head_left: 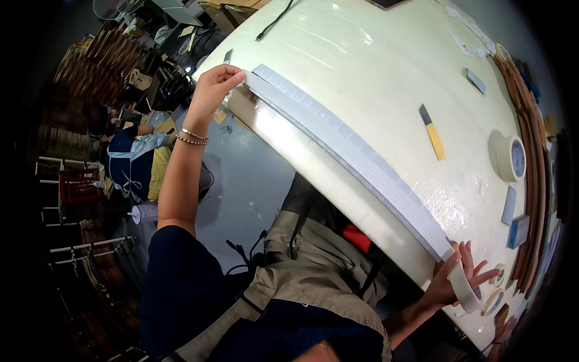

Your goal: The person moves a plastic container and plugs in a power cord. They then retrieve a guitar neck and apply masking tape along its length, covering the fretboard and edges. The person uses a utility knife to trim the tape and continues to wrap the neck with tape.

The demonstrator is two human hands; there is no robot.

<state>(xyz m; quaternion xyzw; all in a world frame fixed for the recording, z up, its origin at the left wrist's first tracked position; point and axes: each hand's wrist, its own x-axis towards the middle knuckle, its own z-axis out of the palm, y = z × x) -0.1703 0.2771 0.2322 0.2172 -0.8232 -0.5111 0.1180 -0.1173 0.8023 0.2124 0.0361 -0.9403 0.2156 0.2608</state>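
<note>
A long, narrow pale grey strip (362, 158), faintly marked with lines, lies along the near edge of the white table (374, 66). At its far left end my left hand (218, 84) is closed, thumb and fingertips pinching the end of a light strip of tape that runs along the grey one. Down at the right end, my right hand (445, 282) holds a roll of white tape (462, 291), its fingers spread around and through the ring. How far the tape touches the strip below cannot be made out.
On the table lie a yellow utility knife (433, 136), a black cable (274, 23), a larger tape roll (512, 158) and a blue box (517, 232). Brown strips (523, 120) line the right side. Another person's hand (502, 326) shows lower right; a person in an apron (136, 158) works at left.
</note>
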